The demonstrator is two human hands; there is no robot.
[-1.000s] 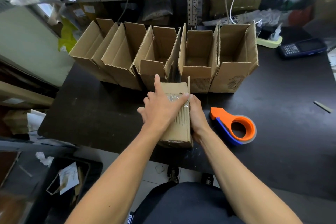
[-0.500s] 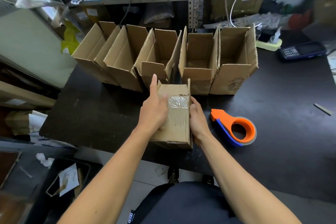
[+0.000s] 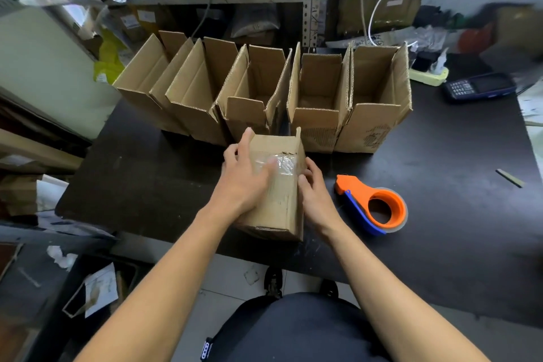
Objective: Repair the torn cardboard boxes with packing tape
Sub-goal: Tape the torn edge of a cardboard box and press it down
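At nine o'clock of the box [image 3: 280, 200], your left hand [image 3: 245, 182] lies flat on its top, fingers straight over the clear tape patch [image 3: 283, 163]. The box sits at the table's [image 3: 141, 173] near edge, six o'clock of the row of open boxes [image 3: 264, 97]. Your right hand [image 3: 313, 191] cups its right side, fingers loosely bent. At three o'clock, well apart, lies the orange tape dispenser [image 3: 373, 206].

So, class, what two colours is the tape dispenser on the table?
Orange with a blue blade arm: the tape dispenser, clearest in the head view.
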